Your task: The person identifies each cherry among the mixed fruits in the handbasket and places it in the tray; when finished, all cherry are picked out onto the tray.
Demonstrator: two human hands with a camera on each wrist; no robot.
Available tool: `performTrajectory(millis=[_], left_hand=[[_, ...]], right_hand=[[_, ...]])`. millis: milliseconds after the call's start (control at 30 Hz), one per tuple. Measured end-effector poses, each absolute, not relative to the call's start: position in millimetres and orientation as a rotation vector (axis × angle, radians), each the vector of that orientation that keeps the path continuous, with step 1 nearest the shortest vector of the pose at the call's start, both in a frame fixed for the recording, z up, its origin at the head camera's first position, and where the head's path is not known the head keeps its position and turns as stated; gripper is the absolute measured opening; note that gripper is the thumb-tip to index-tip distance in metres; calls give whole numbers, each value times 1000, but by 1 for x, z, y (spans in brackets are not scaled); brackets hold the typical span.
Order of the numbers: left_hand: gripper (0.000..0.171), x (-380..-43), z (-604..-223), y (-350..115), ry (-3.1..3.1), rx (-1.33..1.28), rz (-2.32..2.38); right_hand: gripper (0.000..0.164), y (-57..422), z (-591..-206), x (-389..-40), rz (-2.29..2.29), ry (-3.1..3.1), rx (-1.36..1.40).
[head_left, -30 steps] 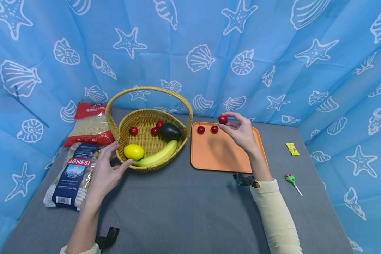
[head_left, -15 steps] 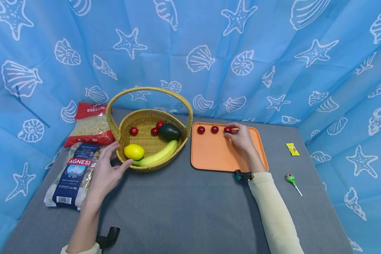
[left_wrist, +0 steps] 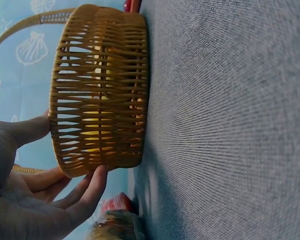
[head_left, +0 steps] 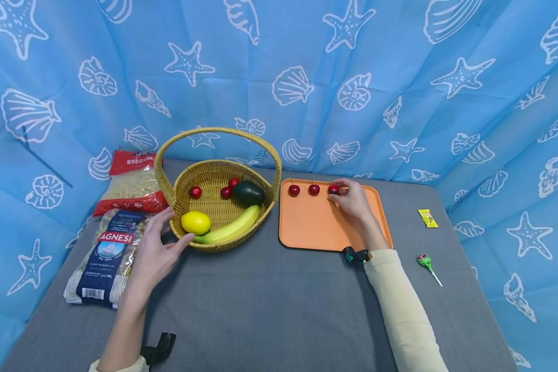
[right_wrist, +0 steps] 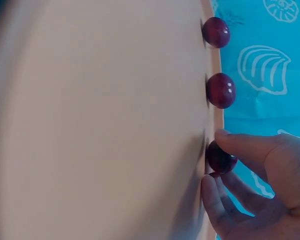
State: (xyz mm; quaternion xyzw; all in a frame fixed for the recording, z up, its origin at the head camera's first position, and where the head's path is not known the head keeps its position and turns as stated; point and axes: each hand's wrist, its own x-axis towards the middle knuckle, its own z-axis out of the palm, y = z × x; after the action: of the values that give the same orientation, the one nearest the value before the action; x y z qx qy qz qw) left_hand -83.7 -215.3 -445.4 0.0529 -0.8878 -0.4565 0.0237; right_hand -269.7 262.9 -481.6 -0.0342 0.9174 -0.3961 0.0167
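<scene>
Left hand: I have the left hand [head_left: 160,250] gripping the wicker basket [head_left: 212,247] at its near left side, thumb at the rim, fingers against the outer wall.
Right hand: I see the right hand [head_left: 353,202] pinching a red cherry [head_left: 333,190], thumb and fingers drawn narrow round it.
Cherry's place: at the far edge of the orange tray [head_left: 316,227], in a row with 2 more cherries [head_left: 313,189] to its left, apart from each other.
Tray edges: the row sits just inside the far rim, near the blue curtain [head_left: 260,51]; bare orange surface spreads from the row toward the near rim.
Basket gap: a narrow strip of gray cloth [head_left: 260,310] separates basket and tray; a broad stretch lies before them, between my 2 forearms.
Left border: 2 food bags [head_left: 104,258] crowd the basket's left, close to the left wrist.
Right border: a yellow packet [head_left: 428,218] and a lollipop [head_left: 425,262] lie right of the tray, well apart from it.
Head view alone: lemon [head_left: 196,222], banana [head_left: 232,227], avocado [head_left: 248,193] and 3 red fruits [head_left: 226,192] show plainly inside the basket.
Left wrist alone: I get the basket's upright outer wall, with yellow showing through the weave.
Right wrist alone: I can see thumb and fingertips on opposite sides of the cherry.
</scene>
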Motion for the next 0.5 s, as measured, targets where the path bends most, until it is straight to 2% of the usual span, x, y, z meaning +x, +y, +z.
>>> performTrajectory(millis=[333,500], left_hand=[[78,-84,-444,-214,-2757,179,-1415],[79,-84,-444,-214,-2754,182,-1426]], right_hand=[[44,265,-465,-261,-1279,2872,-112],[44,260,-452,-254,-1348,2882,-213]])
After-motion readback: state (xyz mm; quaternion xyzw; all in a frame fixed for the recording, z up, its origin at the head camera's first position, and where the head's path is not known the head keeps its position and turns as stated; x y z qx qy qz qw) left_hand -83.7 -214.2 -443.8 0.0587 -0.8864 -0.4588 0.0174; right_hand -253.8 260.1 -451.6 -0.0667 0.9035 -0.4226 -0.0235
